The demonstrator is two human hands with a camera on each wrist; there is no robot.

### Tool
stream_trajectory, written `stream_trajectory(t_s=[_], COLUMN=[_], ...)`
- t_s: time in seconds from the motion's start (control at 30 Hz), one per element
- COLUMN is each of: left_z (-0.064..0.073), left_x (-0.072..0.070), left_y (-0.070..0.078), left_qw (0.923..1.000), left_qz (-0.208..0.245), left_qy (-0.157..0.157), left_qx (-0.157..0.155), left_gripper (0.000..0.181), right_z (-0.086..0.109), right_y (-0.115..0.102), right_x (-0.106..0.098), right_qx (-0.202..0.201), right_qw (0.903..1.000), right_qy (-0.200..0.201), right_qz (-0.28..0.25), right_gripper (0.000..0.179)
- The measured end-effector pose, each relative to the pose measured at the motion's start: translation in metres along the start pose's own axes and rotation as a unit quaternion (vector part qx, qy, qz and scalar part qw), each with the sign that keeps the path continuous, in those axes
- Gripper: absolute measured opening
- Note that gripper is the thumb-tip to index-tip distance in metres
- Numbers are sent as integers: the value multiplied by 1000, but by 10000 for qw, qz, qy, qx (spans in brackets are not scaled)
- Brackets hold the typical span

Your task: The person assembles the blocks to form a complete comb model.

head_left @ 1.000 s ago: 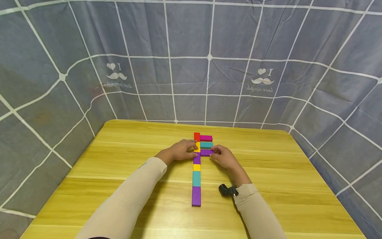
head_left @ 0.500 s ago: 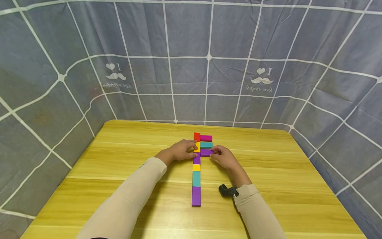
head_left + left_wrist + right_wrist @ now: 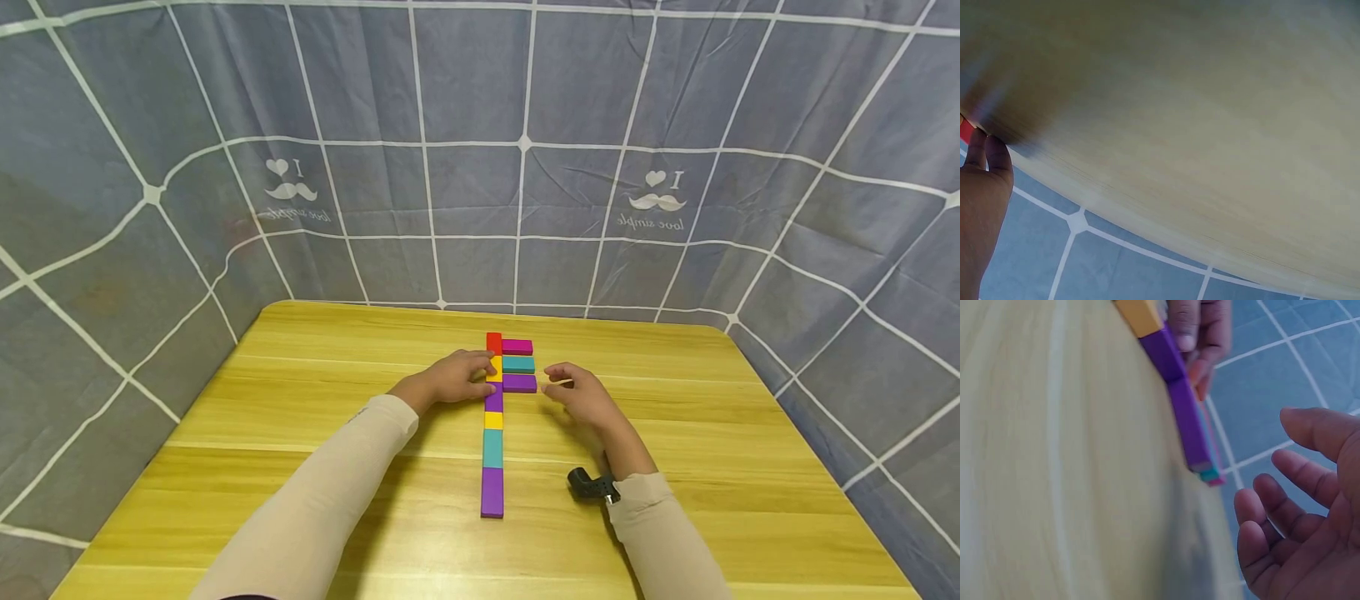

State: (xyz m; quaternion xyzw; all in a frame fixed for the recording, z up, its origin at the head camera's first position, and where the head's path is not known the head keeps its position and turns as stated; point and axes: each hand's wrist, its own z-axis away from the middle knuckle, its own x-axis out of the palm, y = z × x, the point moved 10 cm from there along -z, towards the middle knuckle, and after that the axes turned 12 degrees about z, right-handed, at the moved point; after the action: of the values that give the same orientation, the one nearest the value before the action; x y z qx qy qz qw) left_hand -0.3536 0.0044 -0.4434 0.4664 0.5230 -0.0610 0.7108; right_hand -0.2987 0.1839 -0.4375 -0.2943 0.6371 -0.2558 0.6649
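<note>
A column of flat coloured blocks runs down the table in the head view: red, yellow, purple, small yellow, teal and purple at the near end. Three blocks stick out rightward from its far part: magenta, teal and purple. My left hand rests against the column's left side, fingertips at the upper yellow block and thumb on the purple one below. My right hand is just right of the purple side block, apart from it, holding nothing, fingers loosely bent.
A wooden table lies beneath everything. Behind and on both sides hangs a grey-blue curtain with white lines. A black wrist device sits at my right sleeve.
My right hand has let go of the purple side block and moved a little to the right. The left hand and the blocks stay in place.
</note>
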Motion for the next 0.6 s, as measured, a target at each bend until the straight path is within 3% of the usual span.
stream_trajectory(t_s=[0.6], left_z=[-6], left_x=[0], left_y=[-4], left_qw=[10000], left_qz=[45], left_qy=[-5], left_qx=[49], left_gripper=[35], right_z=[73], right_y=[7], right_x=[-56], right_qx=[-323], right_qw=[9984], right_qy=[-24], right_qz=[470], right_gripper=[44])
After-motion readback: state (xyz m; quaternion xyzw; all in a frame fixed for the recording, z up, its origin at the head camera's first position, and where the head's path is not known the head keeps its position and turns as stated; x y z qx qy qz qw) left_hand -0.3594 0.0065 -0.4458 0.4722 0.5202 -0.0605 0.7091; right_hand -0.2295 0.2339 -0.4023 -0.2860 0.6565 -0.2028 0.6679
